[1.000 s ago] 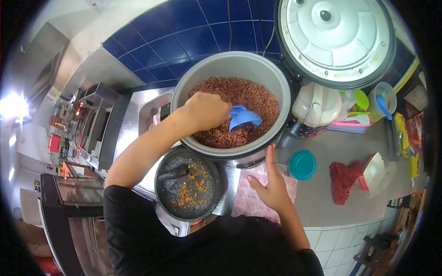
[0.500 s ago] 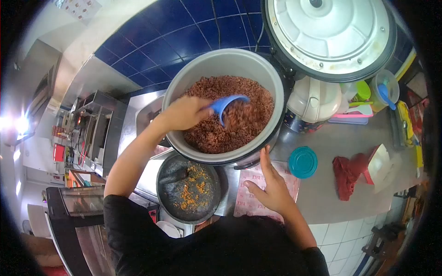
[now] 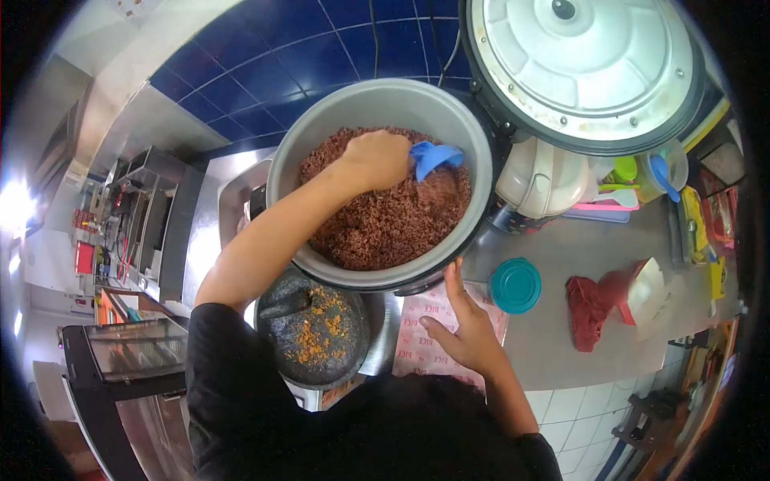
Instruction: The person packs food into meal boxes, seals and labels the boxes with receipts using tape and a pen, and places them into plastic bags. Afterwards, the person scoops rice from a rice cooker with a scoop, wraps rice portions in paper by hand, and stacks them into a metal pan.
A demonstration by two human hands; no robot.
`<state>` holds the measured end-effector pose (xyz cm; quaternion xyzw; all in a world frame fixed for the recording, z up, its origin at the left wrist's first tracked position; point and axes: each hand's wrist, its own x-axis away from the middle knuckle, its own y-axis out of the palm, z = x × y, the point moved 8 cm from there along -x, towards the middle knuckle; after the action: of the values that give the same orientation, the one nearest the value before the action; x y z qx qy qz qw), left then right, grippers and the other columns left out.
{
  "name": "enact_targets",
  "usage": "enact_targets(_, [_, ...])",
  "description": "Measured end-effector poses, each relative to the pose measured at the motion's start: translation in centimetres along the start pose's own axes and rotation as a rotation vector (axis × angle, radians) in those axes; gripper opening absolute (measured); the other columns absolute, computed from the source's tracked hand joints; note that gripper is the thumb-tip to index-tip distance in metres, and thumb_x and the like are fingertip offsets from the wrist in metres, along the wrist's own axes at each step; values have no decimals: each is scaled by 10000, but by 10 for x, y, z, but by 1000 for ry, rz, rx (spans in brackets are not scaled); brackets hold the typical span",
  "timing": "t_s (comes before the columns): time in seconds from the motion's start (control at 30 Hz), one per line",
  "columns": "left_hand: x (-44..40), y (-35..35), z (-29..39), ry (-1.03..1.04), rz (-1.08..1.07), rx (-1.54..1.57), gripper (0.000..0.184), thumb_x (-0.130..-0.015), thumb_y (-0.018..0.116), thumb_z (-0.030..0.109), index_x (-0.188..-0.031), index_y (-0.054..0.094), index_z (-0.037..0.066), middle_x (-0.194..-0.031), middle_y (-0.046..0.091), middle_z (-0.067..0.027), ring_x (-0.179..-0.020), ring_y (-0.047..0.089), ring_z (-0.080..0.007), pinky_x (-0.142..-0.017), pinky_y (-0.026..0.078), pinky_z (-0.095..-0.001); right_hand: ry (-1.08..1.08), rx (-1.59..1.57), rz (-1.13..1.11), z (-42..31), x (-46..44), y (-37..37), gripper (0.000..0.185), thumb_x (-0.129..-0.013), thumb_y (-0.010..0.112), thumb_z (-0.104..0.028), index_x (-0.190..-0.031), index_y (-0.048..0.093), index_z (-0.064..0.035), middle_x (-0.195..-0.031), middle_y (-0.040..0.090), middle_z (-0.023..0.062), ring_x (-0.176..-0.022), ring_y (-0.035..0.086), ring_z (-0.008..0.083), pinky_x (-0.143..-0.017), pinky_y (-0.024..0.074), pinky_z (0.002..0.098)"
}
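A large rice cooker stands open, its grey pot filled with reddish-brown cooked rice. Inside the pot, my left hand is closed around the handle of a blue rice scoop. The scoop is tilted over the rice near the pot's right side, with blurred grains just below it. My right hand is flat with fingers stretched out and thumb apart, its fingertips touching the cooker's front outer side. Under that hand lies pink-and-white printed paper.
A stone mortar with orange crumbs and a pestle sits in front. To the right are a teal-lidded container, a red cloth, and a smaller white-lidded cooker. The big cooker's raised lid leans back at upper right.
My left hand has moved right and away from me across the pot, turning the scoop over. My right hand stays against the cooker. The whole view has shifted slightly.
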<state>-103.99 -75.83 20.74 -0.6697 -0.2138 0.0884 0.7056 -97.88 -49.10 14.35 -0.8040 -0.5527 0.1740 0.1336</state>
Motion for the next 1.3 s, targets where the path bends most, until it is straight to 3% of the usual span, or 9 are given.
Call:
enact_targets(0.2, [48, 7, 24, 46, -120, 11, 246, -933, 620, 271, -1039, 724, 75, -890, 708, -264, -882, 704, -444, -797, 567, -548, -62, 31, 61, -8, -2, -3, 930, -907, 728, -245, -1592, 151, 6, -1594, 197, 350, -1470, 298, 426, -1166, 345, 407])
enact_targets(0.4, [117, -19, 34, 203, -20, 50, 246, -945, 625, 262, -1052, 679, 47, -746, 683, -242, -752, 699, -435, -676, 567, -538, -58, 36, 63, -7, 0, -4, 938, -900, 733, -246, -1592, 152, 6, -1596, 197, 349, -1464, 314, 425, -1157, 354, 395])
enact_targets(0.83, [135, -16, 15, 241, -169, 256, 247, -955, 606, 214, -1085, 691, 22, -840, 673, -280, -860, 671, -446, -788, 513, -539, -13, -122, 67, 8, -2, -6, 909, -876, 750, -182, -1591, 212, -22, -1609, 226, 301, -1494, 276, 363, -1182, 314, 384])
enact_targets(0.93, [131, -24, 6, 317, -176, 324, 305, -960, 614, 234, -1168, 686, 23, -789, 666, -254, -782, 700, -376, -725, 519, -489, -4, -192, 65, 10, 2, -8, 885, -879, 741, -173, -1589, 234, -32, -1622, 230, 267, -1507, 254, 337, -1198, 284, 382])
enact_targets(1.0, [121, -7, -11, 147, -394, 452, 339, -972, 626, 270, -1203, 686, 28, -690, 624, -163, -650, 629, -228, -641, 490, -389, 3, -230, 39, 9, 1, -9, 868, -874, 743, -166, -1584, 260, -36, -1626, 235, 255, -1513, 242, 332, -1203, 271, 379])
enact_targets(1.03, [119, 6, -24, 10, -495, 577, 335, -994, 625, 320, -1166, 711, 46, -650, 547, -44, -583, 493, -108, -541, 412, -291, 14, -240, 51, 4, 2, -13, 846, -868, 748, -160, -1571, 297, -31, -1619, 275, 247, -1508, 276, 331, -1204, 273, 383])
enact_targets(1.17, [127, 12, -55, -209, -503, 789, 345, -1010, 598, 349, -1024, 729, 31, -658, 538, -23, -536, 479, -105, -483, 353, -274, 58, -291, 36, 8, 19, -16, 798, -870, 749, -159, -1544, 346, -18, -1598, 331, 244, -1502, 303, 327, -1207, 270, 395])
enact_targets(1.27, [143, 6, -65, -335, -386, 951, 371, -1032, 561, 374, -938, 691, 39, -681, 514, 9, -514, 425, -67, -453, 289, -240, 118, -289, 110, 20, 43, -15, 723, -874, 748, -159, -1503, 416, -25, -1548, 427, 224, -1436, 428, 324, -1167, 353, 400])
enact_targets(1.3, [150, -2, -65, -376, -286, 1052, 382, -1037, 546, 382, -901, 662, 44, -670, 511, 7, -493, 396, -60, -428, 270, -235, 187, -268, 111, 30, 56, -13, 648, -879, 744, -158, -1455, 473, -38, -1458, 521, 208, -1326, 527, 312, -1089, 427, 397])
